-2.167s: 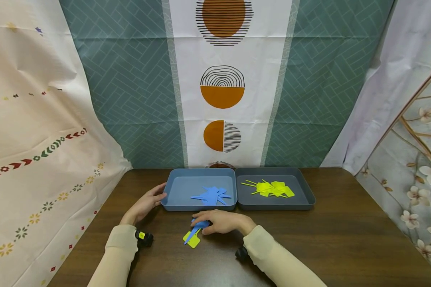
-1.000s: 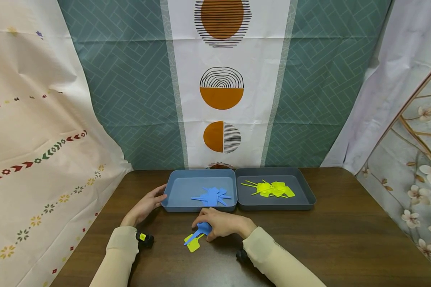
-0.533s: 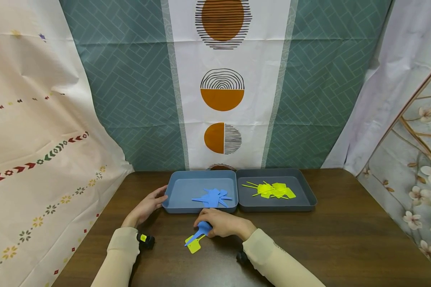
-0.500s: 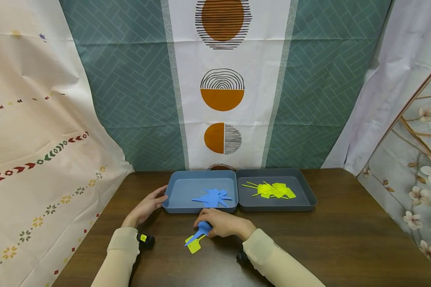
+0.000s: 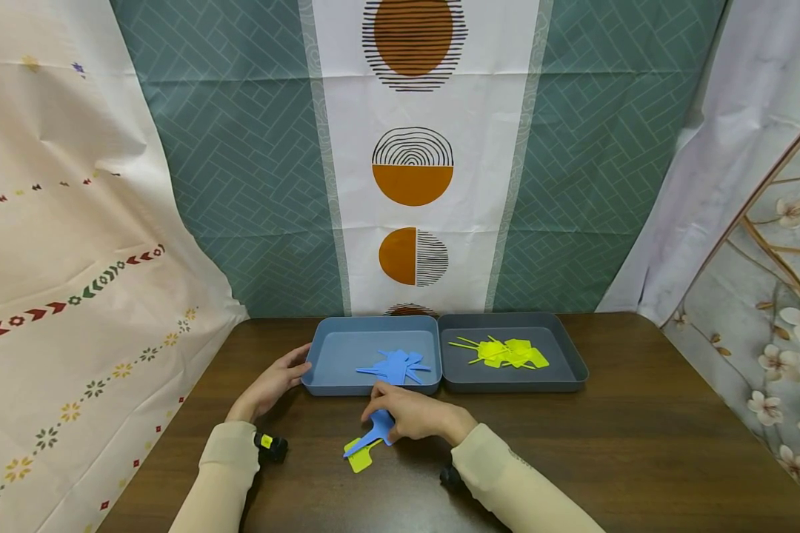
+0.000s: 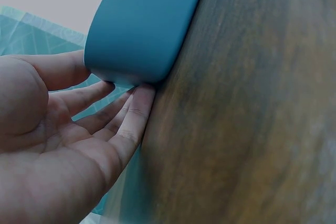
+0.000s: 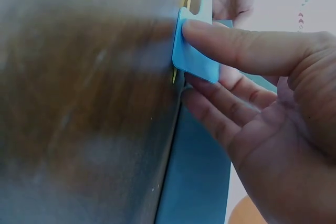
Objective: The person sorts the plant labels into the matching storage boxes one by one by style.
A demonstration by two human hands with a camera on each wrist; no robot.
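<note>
My right hand (image 5: pixel 413 414) pinches the wide end of a blue plant label (image 5: pixel 381 426) over the table, in front of the blue tray. In the right wrist view the thumb lies on the face of the blue plant label (image 7: pixel 195 56), with fingers behind it. A yellow plant label (image 5: pixel 359 460) lies on the wood, partly under the blue one's stem. My left hand (image 5: pixel 273 381) rests its fingertips on the left end of the blue tray (image 5: pixel 343 344). In the left wrist view those fingers reach the corner of the tray (image 6: pixel 142 30), loosely extended.
Several blue plant labels (image 5: pixel 395 366) lie in the blue tray. A dark grey tray (image 5: pixel 513 386) stands against its right side and holds a pile of yellow plant labels (image 5: pixel 507 352). Behind the brown table (image 5: pixel 640 437) hangs a patterned cloth (image 5: pixel 267 185).
My right fingers have gone from reaching over the blue plant label to pinching its wide end, which is now tipped up. The left hand has stayed at the tray's end.
</note>
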